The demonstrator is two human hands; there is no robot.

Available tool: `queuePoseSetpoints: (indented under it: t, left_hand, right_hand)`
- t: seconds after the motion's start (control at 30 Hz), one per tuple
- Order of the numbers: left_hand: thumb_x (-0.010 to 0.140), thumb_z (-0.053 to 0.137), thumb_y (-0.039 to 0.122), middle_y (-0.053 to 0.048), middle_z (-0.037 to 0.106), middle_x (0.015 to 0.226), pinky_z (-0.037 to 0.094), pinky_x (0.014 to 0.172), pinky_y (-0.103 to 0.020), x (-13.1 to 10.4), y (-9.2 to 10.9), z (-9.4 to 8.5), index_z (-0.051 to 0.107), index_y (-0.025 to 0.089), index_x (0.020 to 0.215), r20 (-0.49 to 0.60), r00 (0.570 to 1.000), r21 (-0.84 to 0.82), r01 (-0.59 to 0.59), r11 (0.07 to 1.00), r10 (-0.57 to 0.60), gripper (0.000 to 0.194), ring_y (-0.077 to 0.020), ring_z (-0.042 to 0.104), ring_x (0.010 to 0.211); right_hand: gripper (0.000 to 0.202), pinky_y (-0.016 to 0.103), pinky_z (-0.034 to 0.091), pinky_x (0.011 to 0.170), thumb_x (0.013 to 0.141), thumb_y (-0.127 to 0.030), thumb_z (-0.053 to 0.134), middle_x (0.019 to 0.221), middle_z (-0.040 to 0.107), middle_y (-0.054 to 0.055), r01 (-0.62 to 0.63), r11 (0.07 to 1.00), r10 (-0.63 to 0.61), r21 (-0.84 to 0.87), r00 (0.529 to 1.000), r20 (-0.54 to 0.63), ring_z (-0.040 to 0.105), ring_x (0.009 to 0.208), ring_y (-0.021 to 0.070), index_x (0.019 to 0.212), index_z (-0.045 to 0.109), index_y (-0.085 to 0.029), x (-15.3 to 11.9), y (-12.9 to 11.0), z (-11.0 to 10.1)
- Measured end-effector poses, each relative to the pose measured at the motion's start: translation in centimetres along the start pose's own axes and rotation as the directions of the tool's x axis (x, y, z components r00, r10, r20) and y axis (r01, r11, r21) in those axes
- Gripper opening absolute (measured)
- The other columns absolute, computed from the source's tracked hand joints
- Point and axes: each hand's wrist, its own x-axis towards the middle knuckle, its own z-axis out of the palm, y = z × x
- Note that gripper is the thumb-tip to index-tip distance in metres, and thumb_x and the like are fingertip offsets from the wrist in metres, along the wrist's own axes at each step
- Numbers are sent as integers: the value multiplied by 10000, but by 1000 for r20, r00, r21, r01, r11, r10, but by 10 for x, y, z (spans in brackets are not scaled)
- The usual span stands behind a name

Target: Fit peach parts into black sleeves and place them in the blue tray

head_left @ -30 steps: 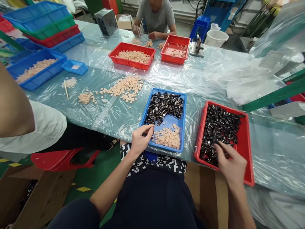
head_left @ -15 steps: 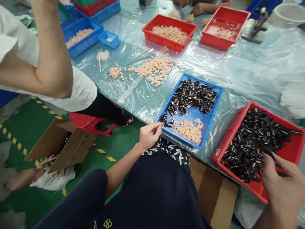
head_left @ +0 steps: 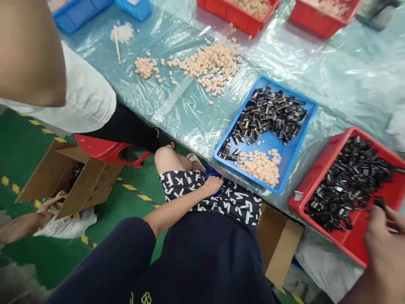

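Observation:
My left hand (head_left: 214, 185) is down below the table edge, resting on black-and-white patterned cloth just under the blue tray (head_left: 286, 148). Its fingers curl out of sight. The blue tray holds a heap of small black metal parts (head_left: 268, 113) and a smaller heap of beige pieces (head_left: 260, 167). My right hand (head_left: 384, 240) is at the near right corner of the red tray (head_left: 316, 216), over its black parts (head_left: 348, 181). The frame edge cuts off its fingers.
Loose beige pieces (head_left: 211, 63) lie on the plastic-covered table. A co-worker's arm (head_left: 28, 50) and a red stool (head_left: 104, 150) are at the left. On the green floor is an open cardboard box (head_left: 79, 181), with another person's hand (head_left: 22, 223) beside it. A second box (head_left: 278, 240) sits under the table.
My left hand has dropped from the blue tray's near corner to below the table edge. The view has tilted down and left. My right hand stays at the red tray.

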Motion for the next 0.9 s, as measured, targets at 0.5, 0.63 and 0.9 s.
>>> queuePoseSetpoints:
  t: [0.5, 0.63, 0.9]
  left_hand:
    - [905, 557, 408, -34, 718, 826, 498, 602, -230, -100, 22, -113, 699, 186, 945, -616, 768, -393, -493, 776, 177, 267, -144, 628, 659]
    - [880, 603, 373, -28, 733, 939, 511, 663, -247, -94, 59, -170, 668, 218, 1146, -735, 639, -141, -470, 871, 226, 315, -171, 670, 766]
    - [931, 515, 384, -22, 749, 903, 507, 625, -242, -119, 19, -145, 688, 219, 1088, -751, 660, -224, -232, 946, -16, 286, -179, 693, 757]
  right_hand:
    - [380, 407, 500, 816, 927, -439, 494, 952, 712, 125, 165, 978, -153, 130, 983, -99, 632, 840, 245, 1055, 701, -147, -59, -66, 16]
    - [270, 374, 500, 773, 959, -348, 518, 950, 704, 98, 337, 894, -331, 294, 941, -71, 626, 838, 228, 1074, 691, -174, -80, -100, 30]
    - [197, 375, 543, 758, 981, -279, 501, 956, 704, 88, 309, 762, -434, 569, 896, 96, 665, 840, 234, 1056, 671, -213, -116, -126, 52]
